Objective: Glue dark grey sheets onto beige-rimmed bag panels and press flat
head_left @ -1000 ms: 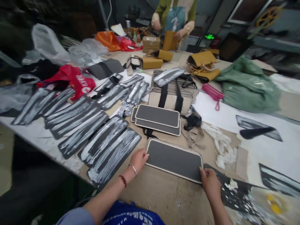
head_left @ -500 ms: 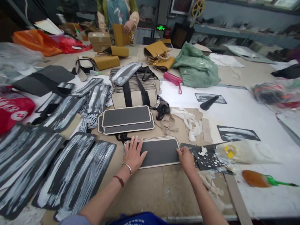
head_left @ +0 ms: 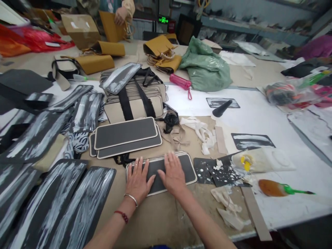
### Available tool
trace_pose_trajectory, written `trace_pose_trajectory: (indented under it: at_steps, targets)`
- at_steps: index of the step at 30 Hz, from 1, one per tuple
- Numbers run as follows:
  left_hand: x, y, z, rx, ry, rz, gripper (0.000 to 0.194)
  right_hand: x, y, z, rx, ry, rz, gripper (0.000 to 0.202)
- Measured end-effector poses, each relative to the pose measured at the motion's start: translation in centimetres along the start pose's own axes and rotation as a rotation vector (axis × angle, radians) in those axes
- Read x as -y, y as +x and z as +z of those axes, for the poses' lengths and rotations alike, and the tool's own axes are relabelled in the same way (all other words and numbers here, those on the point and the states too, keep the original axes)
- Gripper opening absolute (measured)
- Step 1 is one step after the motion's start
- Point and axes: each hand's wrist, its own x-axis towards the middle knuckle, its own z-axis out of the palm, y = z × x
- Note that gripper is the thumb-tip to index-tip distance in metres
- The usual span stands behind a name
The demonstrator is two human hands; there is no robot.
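A low stack of rounded rectangular panels, dark grey on top with cream edges, lies in front of me; its top panel (head_left: pixel 189 169) is partly covered by my hands. My left hand (head_left: pixel 138 180) rests flat on the left end, fingers stretched out. Flat on the middle lies my right hand (head_left: pixel 172 171), its fingers straight and thumb pointing left. Just behind the stack, two or more similar panels (head_left: pixel 127 133) overlap each other. Farther back stands a bundle of cream panels (head_left: pixel 137 100) with black straps around it.
White-smeared dark panels (head_left: pixel 90 197) spread over the left side. At right are a paste-spotted black sheet (head_left: pixel 225 171), a bottle of amber liquid (head_left: pixel 272 187) and a black cone-shaped object (head_left: pixel 222 108). Mustard bags (head_left: pixel 158 46) and a green plastic bag (head_left: pixel 206 67) lie behind. Across the table a person's hand (head_left: pixel 121 15) holds a mustard piece.
My right hand has left the stack's right edge and moved left onto its top, with fingers now stretched out. My left hand stays on the left end. The camera view has shifted.
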Motion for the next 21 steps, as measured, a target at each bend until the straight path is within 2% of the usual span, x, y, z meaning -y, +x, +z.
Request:
trace_pose_trajectory:
  at_steps: [2,4,9,13,21]
  targets:
    - [0.1,0.0,0.2,-0.013,-0.005,0.014,0.059,1.0,0.4,1.2,0.055,0.057,-0.112,0.064]
    - [0.2,0.0,0.3,-0.021,-0.005,0.026,0.059,0.5,0.4,1.6,0.098,0.063,-0.153,0.065]
    - [0.2,0.1,0.3,-0.029,0.015,0.024,0.06,-4.7,-0.4,-0.2,0.142,-0.047,-0.118,0.066]
    - [0.4,-0.1,0.4,-0.067,0.061,0.053,0.064,-7.7,-0.8,-0.8,0.109,-0.124,-0.1,0.067]
    - [1.6,0.2,1.2,-0.171,0.194,0.118,0.072,-9.1,-1.0,1.2,-0.025,-0.149,-0.17,0.072]
